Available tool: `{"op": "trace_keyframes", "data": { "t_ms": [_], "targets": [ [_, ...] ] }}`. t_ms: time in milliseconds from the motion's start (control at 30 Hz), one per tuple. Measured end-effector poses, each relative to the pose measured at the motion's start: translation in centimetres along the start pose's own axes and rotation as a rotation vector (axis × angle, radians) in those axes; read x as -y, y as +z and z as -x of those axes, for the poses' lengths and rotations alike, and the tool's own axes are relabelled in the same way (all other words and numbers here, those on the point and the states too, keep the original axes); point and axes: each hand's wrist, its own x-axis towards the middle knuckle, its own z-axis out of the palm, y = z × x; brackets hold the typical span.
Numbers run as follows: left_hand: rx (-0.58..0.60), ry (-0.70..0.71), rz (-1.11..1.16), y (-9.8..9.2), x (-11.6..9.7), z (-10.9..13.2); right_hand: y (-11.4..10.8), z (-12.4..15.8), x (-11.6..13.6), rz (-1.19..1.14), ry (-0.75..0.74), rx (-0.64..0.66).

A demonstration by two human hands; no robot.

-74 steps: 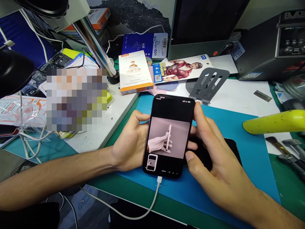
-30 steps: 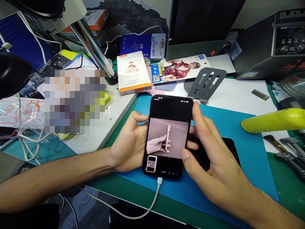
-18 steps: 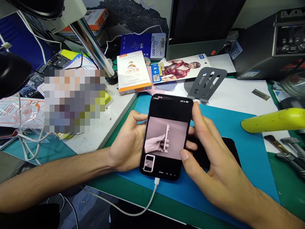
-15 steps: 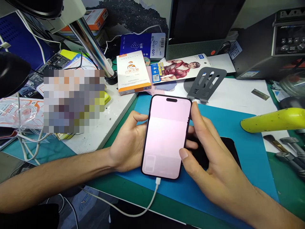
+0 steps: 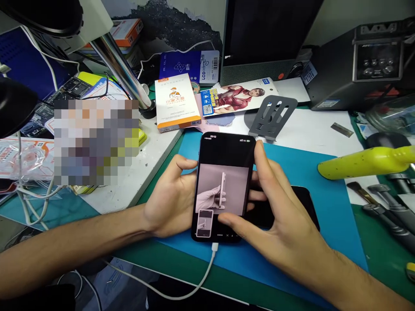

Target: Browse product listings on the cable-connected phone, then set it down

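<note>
While my left hand [image 5: 171,196] cradles the lit phone [image 5: 233,190], thumb at its left edge and palm beside and partly behind it, my right hand [image 5: 288,233] frames the other side. Its index finger lies along the upper right edge and its thumb reaches over the lower right of the screen; I cannot tell whether that thumb touches the glass, or whether this hand bears any weight.

So the phone sits between my hands, above the blue mat [image 5: 335,211], its long axis running away from me, top leaning slightly right. The right thumb is the digit nearest the screen's middle.

From the bottom edge a white cable [image 5: 210,264] drops toward me and curves left, a tether on any shift. A second, dark phone [image 5: 306,201] lies on the mat under my right hand. Beyond the top edge stands the grey stand [image 5: 264,129]; leftward, the white board [image 5: 142,168] ends near my wrist. Most room opens rightward, as far as the yellow cylinder [image 5: 356,163].
</note>
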Motion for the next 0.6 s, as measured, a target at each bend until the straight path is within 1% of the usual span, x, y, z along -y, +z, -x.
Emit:
{"op": "trace_keyframes", "data": {
  "t_ms": [133,267,433,600],
  "targets": [
    [0.005,0.015,0.025,0.07,0.02,-0.13,-0.05,-0.22,0.04,-0.067,-0.027,0.020],
    [0.065,0.024,0.063,0.23,0.02,-0.14,-0.36,-0.44,0.03,-0.045,-0.058,0.023],
    [0.029,0.004,0.018,0.26,-0.04,-0.01,-0.38,-0.78,0.04,-0.040,-0.030,0.039],
    [0.005,-0.002,0.001,0.10,-0.03,-0.02,-0.54,-0.64,0.12,-0.034,-0.039,0.033]
  ]
}}
